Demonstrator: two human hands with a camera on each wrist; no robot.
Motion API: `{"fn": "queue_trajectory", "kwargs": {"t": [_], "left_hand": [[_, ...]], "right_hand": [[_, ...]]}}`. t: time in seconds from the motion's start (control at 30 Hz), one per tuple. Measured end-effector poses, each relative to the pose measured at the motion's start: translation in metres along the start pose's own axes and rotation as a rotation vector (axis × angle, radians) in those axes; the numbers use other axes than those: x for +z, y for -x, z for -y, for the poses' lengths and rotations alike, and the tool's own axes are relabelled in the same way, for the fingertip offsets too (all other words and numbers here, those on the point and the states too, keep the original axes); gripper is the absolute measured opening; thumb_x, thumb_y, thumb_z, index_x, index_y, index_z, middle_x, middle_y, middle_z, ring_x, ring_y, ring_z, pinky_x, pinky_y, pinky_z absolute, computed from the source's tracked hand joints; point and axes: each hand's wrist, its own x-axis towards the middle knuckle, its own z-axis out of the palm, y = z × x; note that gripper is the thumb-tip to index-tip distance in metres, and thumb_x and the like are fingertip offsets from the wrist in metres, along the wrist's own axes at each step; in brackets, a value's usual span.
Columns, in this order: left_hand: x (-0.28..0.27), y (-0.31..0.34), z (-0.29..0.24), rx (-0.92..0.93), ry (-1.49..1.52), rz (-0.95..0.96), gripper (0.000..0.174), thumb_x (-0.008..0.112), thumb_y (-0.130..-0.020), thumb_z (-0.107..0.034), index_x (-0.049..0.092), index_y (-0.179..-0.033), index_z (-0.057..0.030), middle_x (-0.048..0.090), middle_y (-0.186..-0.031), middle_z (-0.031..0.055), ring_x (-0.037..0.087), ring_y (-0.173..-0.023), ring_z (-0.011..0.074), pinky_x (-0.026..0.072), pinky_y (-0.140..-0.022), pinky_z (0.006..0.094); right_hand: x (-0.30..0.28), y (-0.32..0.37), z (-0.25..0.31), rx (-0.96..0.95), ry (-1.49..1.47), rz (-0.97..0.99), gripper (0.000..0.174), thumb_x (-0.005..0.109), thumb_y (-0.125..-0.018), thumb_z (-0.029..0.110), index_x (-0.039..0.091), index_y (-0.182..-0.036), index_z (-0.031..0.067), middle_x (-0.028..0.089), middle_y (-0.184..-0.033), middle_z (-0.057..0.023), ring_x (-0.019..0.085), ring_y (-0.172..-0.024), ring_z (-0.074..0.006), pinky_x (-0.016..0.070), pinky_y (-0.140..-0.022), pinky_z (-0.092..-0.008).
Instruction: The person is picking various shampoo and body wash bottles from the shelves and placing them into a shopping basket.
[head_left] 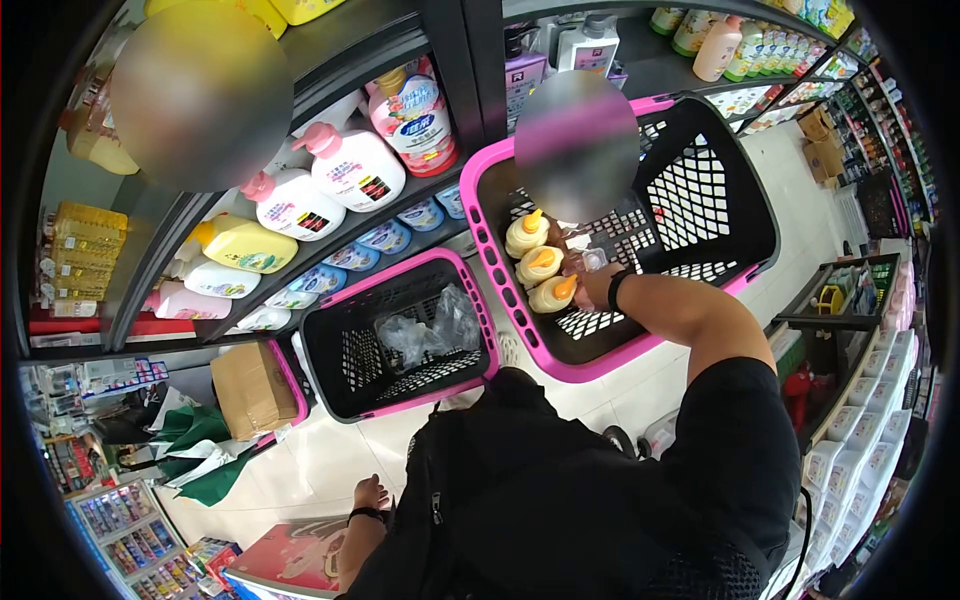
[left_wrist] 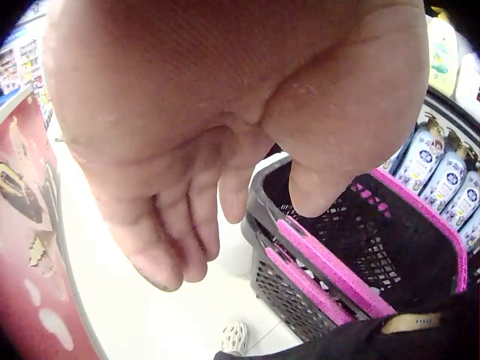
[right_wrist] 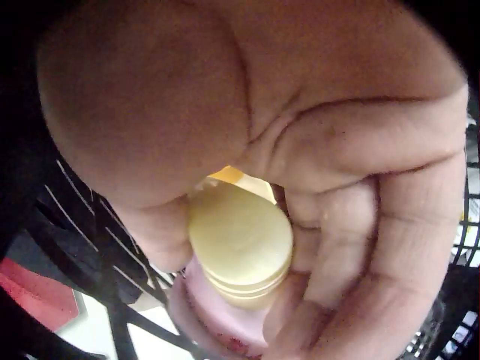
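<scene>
My right hand reaches down into the larger black basket with a pink rim. In the right wrist view its thumb and fingers curl round a bottle with a rounded pale-yellow cap and a pink body. Beside this hand, cream bottles with orange pump tops stand in a row along the basket's left wall. My left hand hangs low at my side and holds nothing. The left wrist view shows its palm and loosely bent fingers, away from the shelves.
A smaller pink-rimmed basket with crumpled clear plastic stands left of the larger one. Shelves of pump bottles rise behind both. A cardboard box lies further left. A red-topped box or counter is near my left arm.
</scene>
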Motion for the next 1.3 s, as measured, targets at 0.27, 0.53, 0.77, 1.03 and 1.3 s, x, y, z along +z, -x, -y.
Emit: {"fn": "queue_trajectory", "kwargs": {"t": [0.27,0.53,0.77,1.03,1.3], "left_hand": [[0.023,-0.067,-0.034,0.41,-0.075,-0.156,0.052,0.07,-0.09,-0.042,0.062,-0.118,0.0011,0.07,-0.08,0.0153,0.065,-0.058,0.0196,0.0527,-0.053,0.0368],[0.024,-0.003,-0.13,0.667,-0.275,-0.313,0.048,0.069,-0.089,-0.038,0.066,-0.113,0.0028,0.072,-0.101,0.023,0.069,-0.099,0.0359,0.0528,-0.088,0.042],[0.04,-0.02,-0.163,0.851,-0.203,-0.212,0.044,0.068,-0.089,-0.036,0.068,-0.109,0.0037,0.071,-0.099,0.0231,0.069,-0.097,0.0366,0.0529,-0.086,0.0418],[0.043,0.021,-0.289,1.229,0.033,0.167,0.038,0.068,-0.094,-0.019,0.06,-0.125,0.0021,0.071,-0.102,0.0141,0.069,-0.092,0.0221,0.054,-0.085,0.0337],[-0.064,0.108,-0.305,1.466,0.049,0.561,0.073,0.08,-0.085,-0.017,0.042,-0.146,-0.0039,0.058,-0.129,0.0148,0.063,-0.102,0.0188,0.0532,-0.088,0.0332]], "right_hand": [[-0.049,0.041,0.009,-0.248,0.032,0.058,0.056,0.043,-0.1,0.037,0.043,-0.146,0.0046,0.068,-0.124,-0.0229,0.066,-0.114,-0.0394,0.0515,-0.096,-0.0473],[-0.096,0.125,-0.009,-0.194,0.257,-0.026,0.032,0.059,-0.091,0.03,0.065,-0.112,0.0065,0.073,-0.092,-0.0203,0.072,-0.087,-0.0388,0.0554,-0.078,-0.0512],[-0.205,0.249,0.016,-0.141,0.214,-0.454,0.022,0.065,-0.085,0.032,0.063,-0.089,0.0109,0.066,-0.07,-0.0166,0.066,-0.067,-0.0405,0.0508,-0.061,-0.0523],[-0.326,0.377,0.158,-0.139,0.122,-1.026,0.019,0.07,-0.081,0.021,0.06,-0.076,0.0056,0.058,-0.058,-0.0135,0.06,-0.052,-0.0323,0.0459,-0.05,-0.0394],[-0.377,0.29,0.365,-0.321,0.095,-1.089,0.02,0.069,-0.085,0.022,0.064,-0.083,0.0028,0.063,-0.065,-0.0145,0.065,-0.059,-0.0317,0.0481,-0.055,-0.0391]]}}
